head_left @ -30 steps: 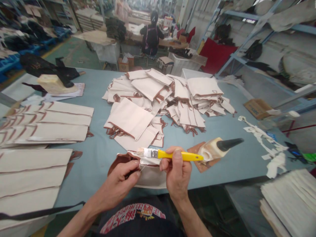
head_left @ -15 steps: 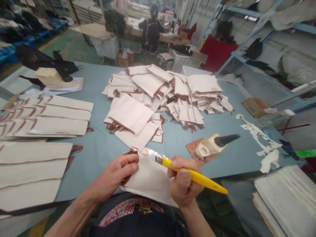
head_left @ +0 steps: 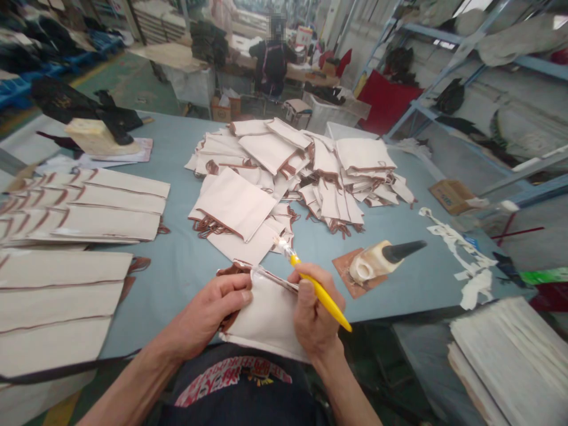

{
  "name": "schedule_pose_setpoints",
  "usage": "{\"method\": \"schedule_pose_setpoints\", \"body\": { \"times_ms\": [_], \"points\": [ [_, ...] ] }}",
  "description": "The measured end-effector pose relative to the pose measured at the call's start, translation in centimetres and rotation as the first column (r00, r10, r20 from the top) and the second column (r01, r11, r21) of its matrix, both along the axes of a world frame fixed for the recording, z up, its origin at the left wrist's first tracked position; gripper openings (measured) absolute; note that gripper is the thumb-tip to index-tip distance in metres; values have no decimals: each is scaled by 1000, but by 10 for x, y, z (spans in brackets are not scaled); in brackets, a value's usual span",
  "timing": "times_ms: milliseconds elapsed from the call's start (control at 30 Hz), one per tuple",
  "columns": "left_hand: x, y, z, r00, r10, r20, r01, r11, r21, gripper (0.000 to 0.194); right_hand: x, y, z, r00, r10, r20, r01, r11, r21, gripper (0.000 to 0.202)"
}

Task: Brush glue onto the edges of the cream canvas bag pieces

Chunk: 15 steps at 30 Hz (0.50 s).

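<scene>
Here, my left grip (head_left: 215, 307) clamps the bag (head_left: 266, 313), my right grip (head_left: 316, 313) the brush (head_left: 326, 300); holding the edge (head_left: 276, 278) taut and keeping the bristles (head_left: 278, 241) light should work best.

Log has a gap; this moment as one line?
left hand: holds pouch | right hand: holds brush | container: on brown pad | pile: on table

One brush (head_left: 326, 299), two hands (head_left: 213, 310)

A person (head_left: 271, 62) sits at a far bench — a red panel (head_left: 387, 99) stands off to the right, near metal shelves (head_left: 437, 35). A small cardboard box (head_left: 451, 196) rests at the table's right side — tilted.
</scene>
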<state>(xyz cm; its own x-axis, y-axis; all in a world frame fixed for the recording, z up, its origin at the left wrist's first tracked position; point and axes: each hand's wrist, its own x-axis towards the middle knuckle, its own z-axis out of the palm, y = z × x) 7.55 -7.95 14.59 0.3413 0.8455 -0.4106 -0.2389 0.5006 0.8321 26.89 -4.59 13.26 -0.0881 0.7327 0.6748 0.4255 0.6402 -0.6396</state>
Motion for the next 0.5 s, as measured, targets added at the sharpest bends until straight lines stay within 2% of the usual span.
{"method": "schedule_pose_setpoints", "body": {
  "times_ms": [100, 167, 300, 400, 500],
  "points": [
    [0, 1, -1, 1000, -5, -22, 6, 999, 32, 40, -8, 4, -7, 995, -22, 92, 23, 1000, -8, 21],
    [-3, 2, -3, 999, -13, -37, 16, 998, 63, 42, -9, 7, -8, 994, -53, 97, 53, 999, -4, 22],
    [-16, -1, -11, 986, -24, -168, 58, 978, 200, 47, 4, 12, 1, 981, -182, 72, 185, 981, -49, 24],
    [-20, -8, -13, 966, -119, -231, 173, 958, 229, 35, 12, 16, 8, 966, -255, 51, 258, 962, -88, 29],
    [-15, -14, -11, 930, -207, -305, 292, 919, 266, 24, 10, 19, 5, 965, -259, 41, 263, 955, -138, 32]
  ]
}}
